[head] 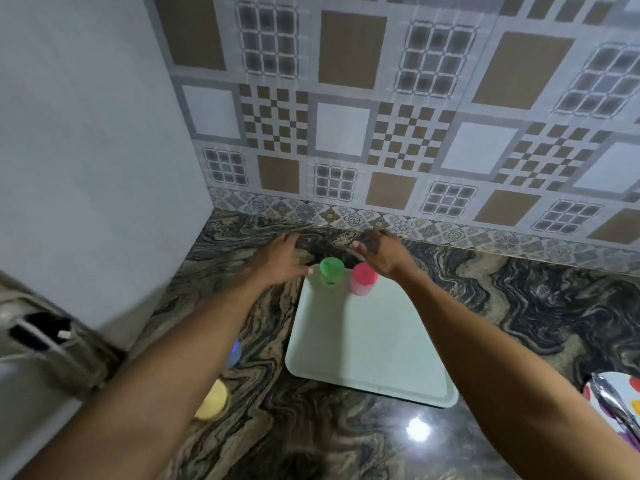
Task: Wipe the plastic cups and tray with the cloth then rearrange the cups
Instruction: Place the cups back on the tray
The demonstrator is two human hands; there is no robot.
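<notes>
The left grip (284,259) and right grip (379,252) are spread wide and hold nothing, by the green cup (331,271) and pink cup (363,280) on the tray (367,344).

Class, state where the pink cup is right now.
In the head view, the pink cup stands at the far end of the tray, just right of the green cup and close to the right hand.
</notes>
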